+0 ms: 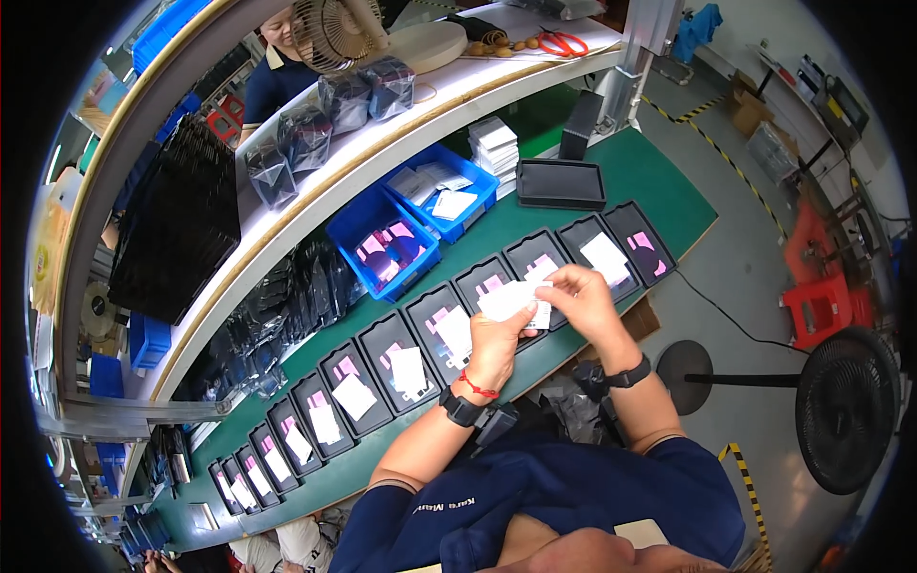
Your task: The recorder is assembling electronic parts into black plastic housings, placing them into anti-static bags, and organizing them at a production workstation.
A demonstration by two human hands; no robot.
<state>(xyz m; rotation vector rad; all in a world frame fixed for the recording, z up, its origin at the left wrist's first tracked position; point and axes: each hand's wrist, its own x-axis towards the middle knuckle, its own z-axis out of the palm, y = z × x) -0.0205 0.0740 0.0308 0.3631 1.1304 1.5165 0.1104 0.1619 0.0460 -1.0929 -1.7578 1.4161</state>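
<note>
My left hand (pixel 494 349) is closed around a small stack of white paper slips (pixel 506 300), held above the row of black trays. At the right edge of these slips, the fingers of my right hand (pixel 586 302) pinch a slip. Beneath both hands lie shallow black trays, some partly covered by my hands. One tray (pixel 602 256) right of my hands carries a white slip, while the end tray (pixel 642 244) shows pink-and-dark flat pieces without one. Left of my hands, another tray (pixel 395 374) has a white slip over pink pieces.
Behind the trays stand a blue bin (pixel 427 263) of pink-and-dark pieces and a second blue bin (pixel 461 227) with white slips. A white stack (pixel 494 150) and black empty trays (pixel 561 184) sit farther back. A black fan (pixel 850 411) stands at right. Another person (pixel 272 86) is behind the shelf.
</note>
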